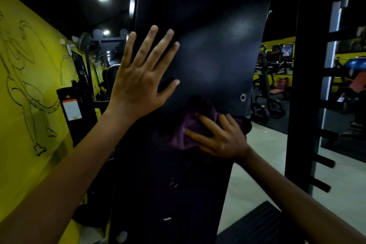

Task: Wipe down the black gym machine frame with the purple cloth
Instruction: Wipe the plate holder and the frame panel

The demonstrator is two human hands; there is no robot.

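Observation:
A broad black gym machine frame panel (208, 49) stands upright right in front of me and fills the middle of the view. My left hand (141, 77) lies flat against its upper left side, fingers straight and spread. Lower down, my right hand (219, 136) presses the bunched purple cloth (190, 125) against the panel, fingers spread over it. Part of the cloth is hidden under that hand.
A yellow wall with a line drawing (27, 85) runs along the left. A black rack with pegs (309, 93) stands at the right. Behind it are benches and other machines (273, 85) on a pale floor (257, 164).

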